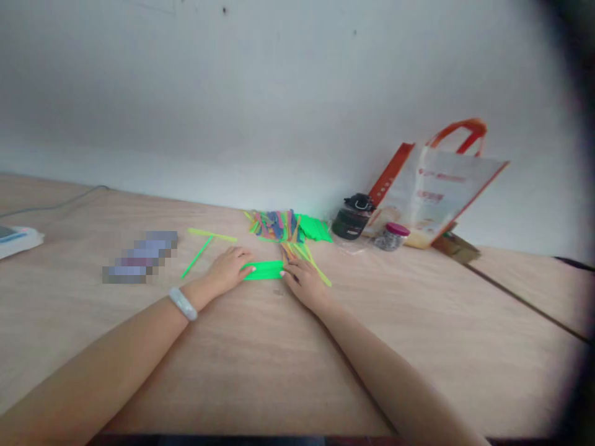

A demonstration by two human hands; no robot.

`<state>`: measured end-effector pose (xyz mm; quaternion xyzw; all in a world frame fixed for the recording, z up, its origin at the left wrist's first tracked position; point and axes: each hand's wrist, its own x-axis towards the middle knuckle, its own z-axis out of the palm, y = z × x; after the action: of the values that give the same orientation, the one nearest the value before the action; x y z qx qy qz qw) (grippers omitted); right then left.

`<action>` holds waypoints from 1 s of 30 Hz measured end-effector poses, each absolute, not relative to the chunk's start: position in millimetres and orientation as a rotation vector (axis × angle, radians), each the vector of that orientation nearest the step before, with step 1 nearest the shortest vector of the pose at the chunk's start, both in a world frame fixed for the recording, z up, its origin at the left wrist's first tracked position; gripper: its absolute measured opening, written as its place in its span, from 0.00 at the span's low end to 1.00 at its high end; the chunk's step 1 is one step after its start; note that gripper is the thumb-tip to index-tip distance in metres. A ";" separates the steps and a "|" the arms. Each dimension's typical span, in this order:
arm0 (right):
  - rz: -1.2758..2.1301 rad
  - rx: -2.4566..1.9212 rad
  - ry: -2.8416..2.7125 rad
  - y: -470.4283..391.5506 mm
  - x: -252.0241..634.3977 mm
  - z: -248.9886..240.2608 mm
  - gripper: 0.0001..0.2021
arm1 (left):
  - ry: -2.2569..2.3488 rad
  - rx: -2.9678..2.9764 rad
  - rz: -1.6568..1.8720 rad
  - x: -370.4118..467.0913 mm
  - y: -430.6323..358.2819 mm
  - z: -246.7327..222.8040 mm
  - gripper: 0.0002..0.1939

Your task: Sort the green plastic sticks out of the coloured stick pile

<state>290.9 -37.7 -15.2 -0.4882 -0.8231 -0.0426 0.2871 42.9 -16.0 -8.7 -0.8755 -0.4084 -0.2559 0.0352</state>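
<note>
A flat row of bright green strips [264, 271] lies on the table between my two hands. My left hand [231, 269] is at its left end, thumb on the near part and fingers curled over the far side. At the right end, my right hand [305, 282] grips the strips, its fingers bent and partly hidden. Just beyond my right hand lie loose coloured strips [300, 251], with a yellow strip [324, 277] reaching past it. To the left of my left hand are a thin green strip [198, 257] and a yellow strip [212, 235].
A pile of multicoloured strips [274, 225] and a green bundle [316, 228] lie near the wall. A black bottle [351, 220], a jar with a pink lid [393, 237] and a white-and-orange bag [441, 192] stand right. A blurred-out object [141, 257] and a white device [21, 241] lie left.
</note>
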 end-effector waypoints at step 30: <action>-0.128 -2.020 -1.766 -13.0 350.5 -9.1 0.10 | -1.012 -2.846 -0.724 74.7 -36.1 -10.0 0.06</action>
<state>350.5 -13.0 -9.1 -0.7325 -0.6406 -0.0464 0.2256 74.7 -36.1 -10.0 -0.9161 -0.3256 -0.2331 0.0176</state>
